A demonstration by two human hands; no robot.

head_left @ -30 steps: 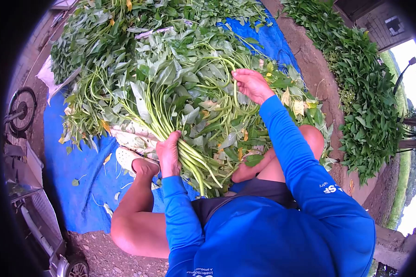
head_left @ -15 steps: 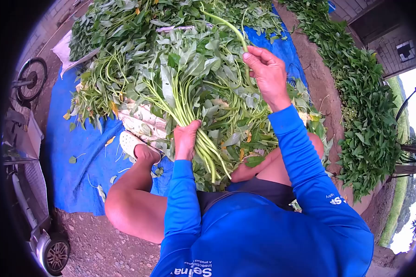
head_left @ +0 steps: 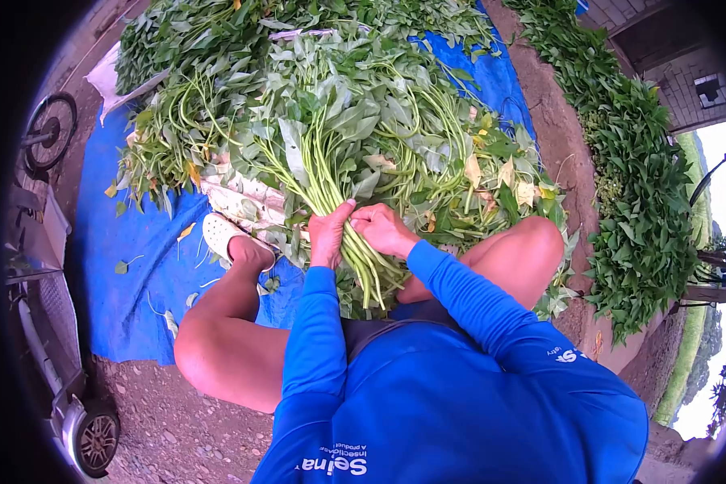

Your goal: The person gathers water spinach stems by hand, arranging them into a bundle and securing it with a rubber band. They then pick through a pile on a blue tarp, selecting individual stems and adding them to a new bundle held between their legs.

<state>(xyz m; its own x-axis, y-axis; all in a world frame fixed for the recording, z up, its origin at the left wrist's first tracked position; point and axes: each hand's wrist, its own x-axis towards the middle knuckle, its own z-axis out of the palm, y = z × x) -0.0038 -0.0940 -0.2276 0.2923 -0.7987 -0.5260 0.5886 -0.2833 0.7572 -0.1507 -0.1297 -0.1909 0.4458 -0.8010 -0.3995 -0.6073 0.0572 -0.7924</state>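
Observation:
My left hand (head_left: 327, 238) is wrapped round a bunch of water spinach (head_left: 323, 187), gripping its pale green stems. The leafy tops point away from me, and the cut stem ends hang below the fist toward my lap. Right beside it, my right hand (head_left: 385, 231) is closed with its fingertips at the edge of the bunch, pinching a stem there that is mostly hidden by the fingers. Beyond both hands lies a broad heap of loose water spinach (head_left: 415, 121), with some yellowed leaves among it.
A blue tarp (head_left: 137, 274) lies under the heap, with a pale sack (head_left: 246, 202) partly beneath the greens. More leafy greens (head_left: 633, 194) form a long row at the right. A wheeled vehicle (head_left: 97, 440) stands at lower left, and a wheel (head_left: 51, 135) above it.
My right hand has come down and inward from the upper right, bringing the long stem it held to the bunch. My left hand still grips the bunch in nearly the same place.

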